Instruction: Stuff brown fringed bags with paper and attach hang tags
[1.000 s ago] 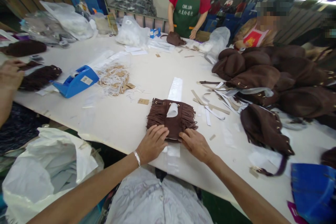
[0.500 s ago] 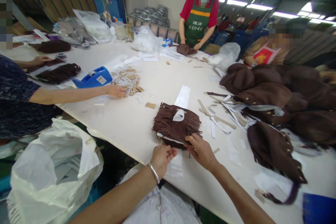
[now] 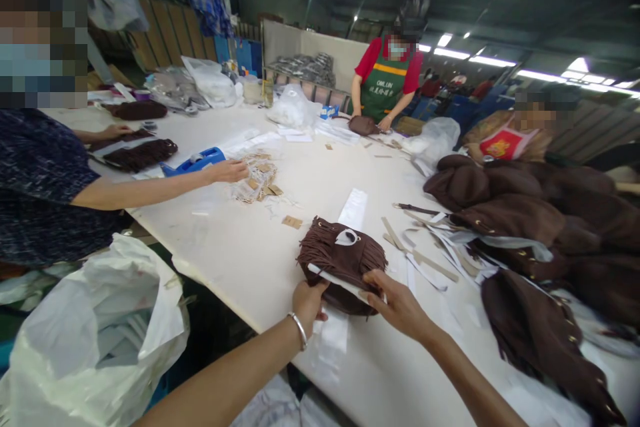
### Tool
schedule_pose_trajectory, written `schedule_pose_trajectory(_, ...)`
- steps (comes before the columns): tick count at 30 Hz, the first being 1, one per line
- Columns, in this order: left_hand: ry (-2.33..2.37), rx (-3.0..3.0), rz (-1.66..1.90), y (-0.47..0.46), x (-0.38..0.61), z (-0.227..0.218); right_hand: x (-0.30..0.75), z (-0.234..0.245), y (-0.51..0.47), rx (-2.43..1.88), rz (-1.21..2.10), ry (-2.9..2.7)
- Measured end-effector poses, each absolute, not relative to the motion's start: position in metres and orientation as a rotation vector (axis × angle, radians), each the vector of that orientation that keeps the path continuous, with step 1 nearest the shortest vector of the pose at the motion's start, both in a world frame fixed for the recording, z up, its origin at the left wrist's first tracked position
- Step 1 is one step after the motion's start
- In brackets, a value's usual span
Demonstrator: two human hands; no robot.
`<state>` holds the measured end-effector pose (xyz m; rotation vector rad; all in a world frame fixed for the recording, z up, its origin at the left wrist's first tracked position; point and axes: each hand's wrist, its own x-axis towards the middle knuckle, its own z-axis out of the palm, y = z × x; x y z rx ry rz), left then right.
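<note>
White worktable point(image 3: 235, 247) in a dim workshop, viewed from above its near edge. Left hand point(image 3: 307, 300), with a bracelet point(image 3: 299, 330) at the wrist, and right hand point(image 3: 395, 301) are both closed in a pinch on the near edge of one brown fringed bag point(image 3: 345, 255), where a white strip point(image 3: 336, 280) is caught along that edge between the two grips. The bag lies straight ahead of the hands, with its near side raised off the table and its far side resting on it. Its long axis is set left to right across the body, so that the hands are equally near, the left at the near-left corner and the right at the near-right. One clear sleeve point(image 3: 353, 205) is laid just beyond the bag and another point(image 3: 333, 340) nearer the table edge. Farther right, loose paper strips point(image 3: 430, 267) are scattered, then a heap of brown bags point(image 3: 525, 213), too overlapped to be counted. Farther left, one lone tag point(image 3: 291, 221), one pile of tags point(image 3: 260, 180) touched by a co-worker's hand point(image 3: 227, 171), one blue tape dispenser point(image 3: 193, 161) and one white plastic sack point(image 3: 90, 333) are shown
</note>
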<state>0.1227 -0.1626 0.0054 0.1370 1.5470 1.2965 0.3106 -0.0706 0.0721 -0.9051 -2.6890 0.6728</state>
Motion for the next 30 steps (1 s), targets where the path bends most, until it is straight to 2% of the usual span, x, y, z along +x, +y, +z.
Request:
schedule_pose_trajectory(5,1.613,0.216,1.344,-0.153,0.124,0.0,0.298,0.078,-0.074,-0.842,0.433,-2.765)
schedule_pose_trajectory(8,1.592,0.248,1.355,-0.152,0.122,-0.003,0.284,0.075,-0.077,-0.776,0.402,-2.769)
schedule_pose_trajectory(18,1.469,0.138,1.325,-0.157,0.121,-0.014,0.266,0.079,-0.06,-0.992,0.824,-2.705)
schedule_pose_trajectory(20,1.45,0.14,1.312,-0.158,0.121,-0.014,0.264,0.076,-0.056,-1.013,0.667,-2.738)
schedule_pose_trajectory(25,1.415,0.202,1.276,-0.162,0.114,-0.017,0.258,0.057,-0.062,-1.023,-0.207,-2.851)
schedule_pose_trajectory(27,1.406,0.226,1.257,-0.163,0.11,-0.019,0.258,0.053,-0.064,-1.024,-0.287,-2.878)
schedule_pose_trajectory(30,1.391,0.238,1.222,-0.162,0.107,-0.021,0.258,0.057,-0.061,-1.135,-0.137,-2.892)
